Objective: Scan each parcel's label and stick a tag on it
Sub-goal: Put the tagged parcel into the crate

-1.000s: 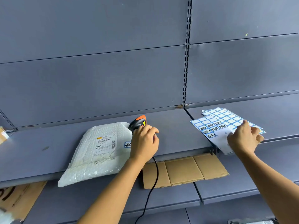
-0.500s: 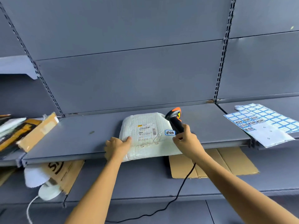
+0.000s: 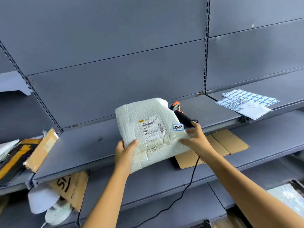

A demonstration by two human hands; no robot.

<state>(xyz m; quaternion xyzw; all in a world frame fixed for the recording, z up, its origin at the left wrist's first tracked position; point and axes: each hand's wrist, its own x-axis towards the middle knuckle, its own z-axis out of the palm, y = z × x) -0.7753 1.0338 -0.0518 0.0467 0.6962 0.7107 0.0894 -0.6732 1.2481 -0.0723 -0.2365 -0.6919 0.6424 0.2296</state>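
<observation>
Left grip [image 3: 124, 153] and right grip [image 3: 195, 139] are grasping the bubble-wrap parcel [image 3: 144, 155] by its side edges, holding it tilted above the shelf [image 3: 82, 145], a blue-bordered tag [image 3: 178, 127] showing beside its label [image 3: 152, 127].

The parcel [image 3: 148, 134] sits over the front edge of the shelf [image 3: 85, 145], left hand [image 3: 123, 153] at its near-left corner, right hand [image 3: 195, 139] at its right edge. Behind that edge lies the scanner [image 3: 182, 115] — further right, tag sheets [image 3: 246, 102] overhang the neighbouring shelf's front edge.
</observation>
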